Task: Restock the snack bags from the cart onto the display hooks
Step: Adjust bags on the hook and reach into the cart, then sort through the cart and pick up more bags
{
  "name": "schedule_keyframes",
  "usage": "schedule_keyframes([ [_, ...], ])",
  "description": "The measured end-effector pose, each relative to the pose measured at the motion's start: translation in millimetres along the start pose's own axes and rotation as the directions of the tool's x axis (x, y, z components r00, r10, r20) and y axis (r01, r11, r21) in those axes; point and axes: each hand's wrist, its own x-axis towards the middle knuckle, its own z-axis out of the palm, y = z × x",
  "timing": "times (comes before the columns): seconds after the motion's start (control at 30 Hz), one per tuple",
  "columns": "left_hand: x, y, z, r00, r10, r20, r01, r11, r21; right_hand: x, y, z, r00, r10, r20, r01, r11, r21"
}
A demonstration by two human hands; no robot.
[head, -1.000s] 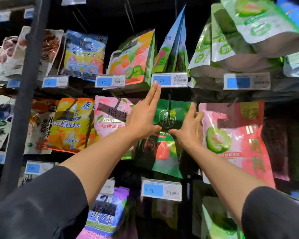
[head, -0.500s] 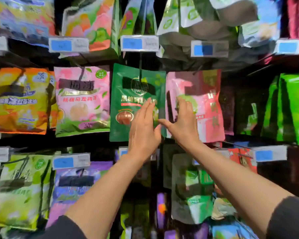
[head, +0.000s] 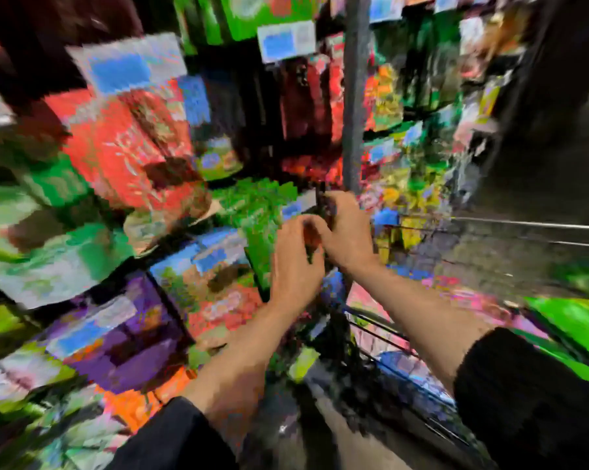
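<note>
Two hands, mine, meet near the middle of a heavily blurred view. My left hand (head: 295, 266) comes up from six o'clock, back toward me, fingers bent toward the right one. My right hand (head: 345, 228) reaches in from four o'clock, fingers curled, just touching the left at the fingertips. Something small and dark with a reddish patch sits between them, but the blur is too strong for me to tell whether either hand truly grips it or what it is. Both forearms are bare below black sleeves (head: 530, 398).

Just beside my left hand, at nine o'clock from it, a green snack bag (head: 259, 225) hangs on the display. More snack bags fill the rack from seven to eleven o'clock: a red one (head: 130, 147) high up, a purple one (head: 133, 344) low down, and a multicoloured one (head: 211, 293) between the purple and the green. Blue-and-white price tags (head: 286, 40) show at twelve o'clock. A grey upright post (head: 354, 96) runs down from twelve o'clock and ends behind my right hand.

At five o'clock, under my right forearm, lies the wire cart (head: 388, 337), with pink and blue bags (head: 371, 300) inside. A bright green bag (head: 574, 320) lies at four o'clock by the frame edge.
</note>
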Motion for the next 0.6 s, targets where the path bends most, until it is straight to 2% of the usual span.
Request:
schedule_keyframes([
  [0.07,-11.7,-3.8,66.9,0.984,-0.060,0.169,0.067,0.997,-0.038,-16.5,74.5,-17.8,0.987,0.157,0.036,-0.154,0.984,-0.086],
  [0.2,-28.1,-5.7,169.0,0.923,-0.109,0.368,0.148,0.986,-0.080,-50.0,193.7,-60.4,0.898,0.432,0.078,-0.397,0.876,-0.275],
  [0.33,-24.6,-9.3,237.9,0.782,-0.195,0.592,0.242,0.970,0.000,-75.9,283.0,-105.3,0.790,0.601,0.117,-0.529,0.766,-0.366],
  [0.43,-25.3,-12.8,282.6,0.721,-0.255,0.644,0.296,0.954,0.048,-91.8,325.6,-143.2,0.707,0.692,0.146,-0.545,0.664,-0.512],
  [0.5,-22.7,3.1,302.2,0.644,-0.288,0.709,0.329,0.941,0.083,-103.5,343.4,-172.1,0.649,0.743,0.161,-0.492,0.572,-0.657],
  [0.6,-33.5,24.5,339.2,0.544,-0.271,0.794,0.360,0.930,0.072,-124.7,354.2,-213.1,0.507,0.823,0.256,-0.399,0.488,-0.777],
])
